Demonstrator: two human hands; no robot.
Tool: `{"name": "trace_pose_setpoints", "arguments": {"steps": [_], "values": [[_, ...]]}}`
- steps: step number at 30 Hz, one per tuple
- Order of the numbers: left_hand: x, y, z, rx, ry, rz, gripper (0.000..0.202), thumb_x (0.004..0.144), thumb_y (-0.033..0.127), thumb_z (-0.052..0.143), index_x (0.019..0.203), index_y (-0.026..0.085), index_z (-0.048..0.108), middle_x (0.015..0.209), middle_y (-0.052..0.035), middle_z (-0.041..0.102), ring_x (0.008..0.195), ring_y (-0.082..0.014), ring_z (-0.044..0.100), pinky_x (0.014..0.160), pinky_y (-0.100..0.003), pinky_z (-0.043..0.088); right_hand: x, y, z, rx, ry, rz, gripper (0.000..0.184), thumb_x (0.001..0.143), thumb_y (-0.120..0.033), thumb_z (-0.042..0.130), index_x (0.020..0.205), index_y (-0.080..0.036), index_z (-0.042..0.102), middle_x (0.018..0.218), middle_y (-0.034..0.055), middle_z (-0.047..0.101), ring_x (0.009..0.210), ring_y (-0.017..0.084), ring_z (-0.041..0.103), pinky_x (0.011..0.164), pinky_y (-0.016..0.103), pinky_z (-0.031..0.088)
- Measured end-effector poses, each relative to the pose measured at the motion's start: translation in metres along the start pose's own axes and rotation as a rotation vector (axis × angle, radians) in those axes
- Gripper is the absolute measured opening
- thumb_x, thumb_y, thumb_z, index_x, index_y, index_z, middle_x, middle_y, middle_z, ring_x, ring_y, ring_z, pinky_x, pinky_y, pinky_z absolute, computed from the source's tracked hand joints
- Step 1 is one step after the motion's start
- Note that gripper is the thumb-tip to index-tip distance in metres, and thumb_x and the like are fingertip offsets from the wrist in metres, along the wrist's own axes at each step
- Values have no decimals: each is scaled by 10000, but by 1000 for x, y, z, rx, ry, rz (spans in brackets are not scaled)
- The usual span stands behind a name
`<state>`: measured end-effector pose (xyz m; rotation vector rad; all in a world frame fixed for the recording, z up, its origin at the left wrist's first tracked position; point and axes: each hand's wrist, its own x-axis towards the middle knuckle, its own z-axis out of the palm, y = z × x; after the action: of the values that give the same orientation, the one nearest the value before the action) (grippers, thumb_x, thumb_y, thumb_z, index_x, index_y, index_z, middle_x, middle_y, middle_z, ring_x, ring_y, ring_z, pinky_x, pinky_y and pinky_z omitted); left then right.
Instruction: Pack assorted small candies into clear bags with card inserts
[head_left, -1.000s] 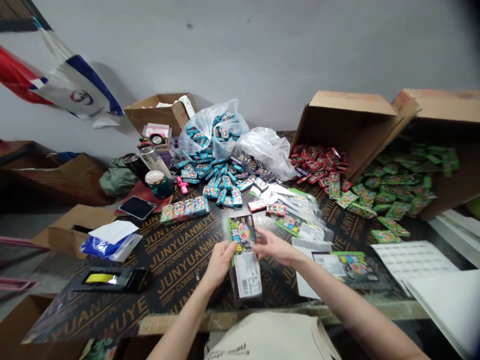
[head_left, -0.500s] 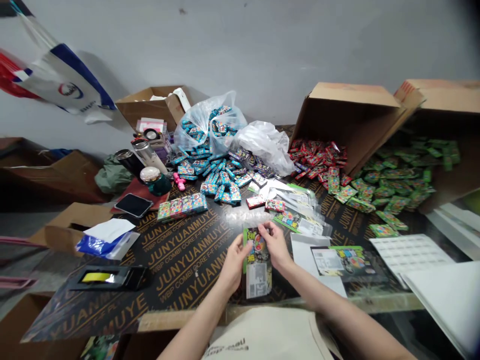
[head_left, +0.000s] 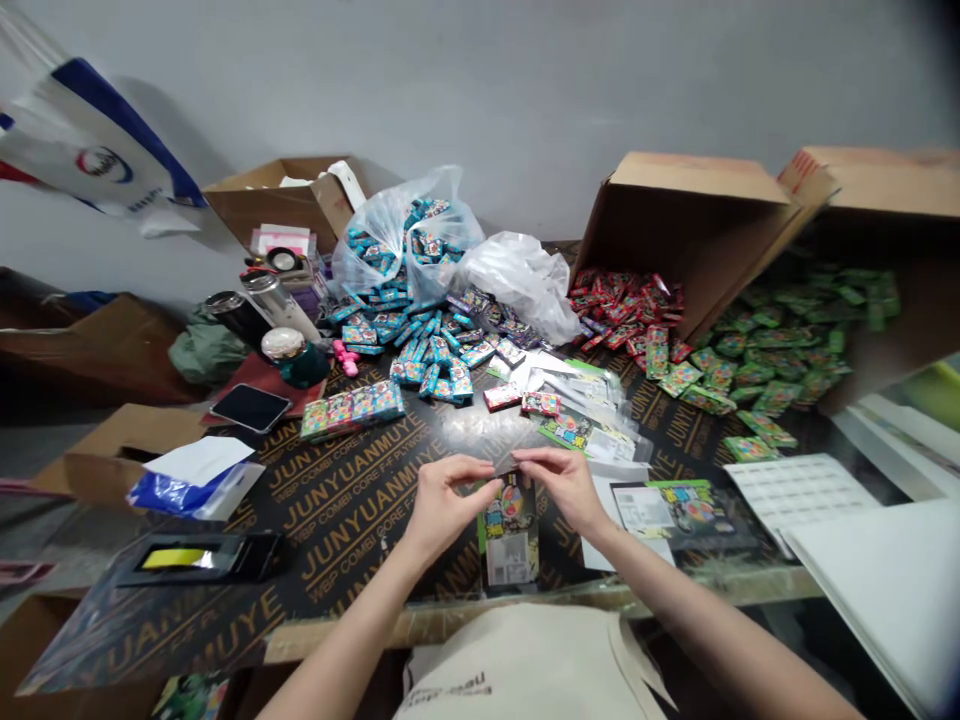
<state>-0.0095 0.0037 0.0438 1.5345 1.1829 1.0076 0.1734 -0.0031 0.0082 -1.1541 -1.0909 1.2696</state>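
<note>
In front of me, near the table's front edge, lies a printed black-and-green packet (head_left: 511,550) with a pale label panel at its lower end. My left hand (head_left: 450,500) is closed in a pinch at its top left, on what looks like the packet's clear plastic flap. At the same top edge, my right hand (head_left: 561,487) pinches the flap from the right, with fingertips close to the left ones. The fingers partly cover the upper end of the packet. Just beyond the hands, similar printed packets (head_left: 577,435) overlap one another, with small red boxes (head_left: 540,403) beside them.
Small blue boxes (head_left: 442,360) spill from a clear bag (head_left: 409,235). Red boxes (head_left: 626,310) and green boxes (head_left: 780,345) pour from cartons at right. A tape dispenser (head_left: 202,557), a phone (head_left: 250,407) and a row of boxes (head_left: 352,410) are left; a label sheet (head_left: 802,490) is right.
Both hands have moved from the packet's sides to its top edge, now pinching there with fingertips close together. The packet stays in about the same place; the view has shifted slightly.
</note>
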Motion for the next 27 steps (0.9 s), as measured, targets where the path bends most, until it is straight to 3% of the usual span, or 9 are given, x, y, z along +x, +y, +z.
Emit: {"name": "trace_pose_setpoints", "arguments": {"steps": [6, 13, 17, 20, 23, 25, 27], "values": [[15, -2, -8, -94, -110, -192, 262, 568, 285, 747, 768, 123, 701, 725, -66, 705, 682, -191, 641, 672, -284, 499, -5, -17, -2, -68, -82, 18, 213, 714, -374, 638, 736, -176, 712, 722, 43, 699, 675, 178, 628, 639, 292, 488], [21, -1, -14, -8, -233, -91, 172, 607, 259, 711, 722, 131, 713, 687, -52, 684, 655, -172, 617, 633, -260, 474, -4, -24, -1, -101, -106, 24, 203, 669, -349, 687, 732, -156, 693, 635, 19, 668, 558, 128, 585, 546, 240, 456], [19, 3, -11, 53, -229, -40, 106, 642, 216, 667, 695, 131, 702, 664, -49, 674, 622, -160, 608, 602, -253, 471, -5, -21, -1, -120, -117, 0, 173, 680, -323, 683, 717, -154, 676, 629, 17, 663, 534, 120, 581, 528, 235, 462], [10, 9, -10, 217, -185, 173, 112, 700, 167, 591, 711, 144, 700, 708, -55, 666, 662, -151, 605, 631, -250, 465, -11, -19, -6, -226, -122, -111, 144, 735, -303, 637, 759, -171, 687, 683, 32, 683, 591, 145, 618, 570, 262, 498], [1, 12, -12, 312, -180, 336, 142, 733, 162, 559, 760, 150, 698, 785, -70, 666, 710, -147, 608, 689, -259, 468, -20, -15, -12, -392, -162, -331, 162, 757, -249, 622, 901, -219, 690, 935, 52, 692, 860, 194, 643, 801, 339, 504], [-1, 11, -13, 289, -201, 322, 134, 747, 183, 566, 759, 151, 696, 798, -73, 671, 721, -148, 614, 695, -258, 474, -25, -11, -15, -449, -163, -443, 220, 768, -210, 608, 975, -251, 670, 1034, 45, 665, 961, 200, 617, 882, 364, 475], [1, 10, -14, 231, -224, 205, 113, 736, 210, 599, 728, 143, 690, 726, -62, 676, 664, -149, 617, 629, -244, 481, -27, -6, -16, -452, -132, -472, 225, 790, -191, 579, 984, -267, 663, 1019, 37, 669, 955, 193, 620, 877, 367, 482]]}}
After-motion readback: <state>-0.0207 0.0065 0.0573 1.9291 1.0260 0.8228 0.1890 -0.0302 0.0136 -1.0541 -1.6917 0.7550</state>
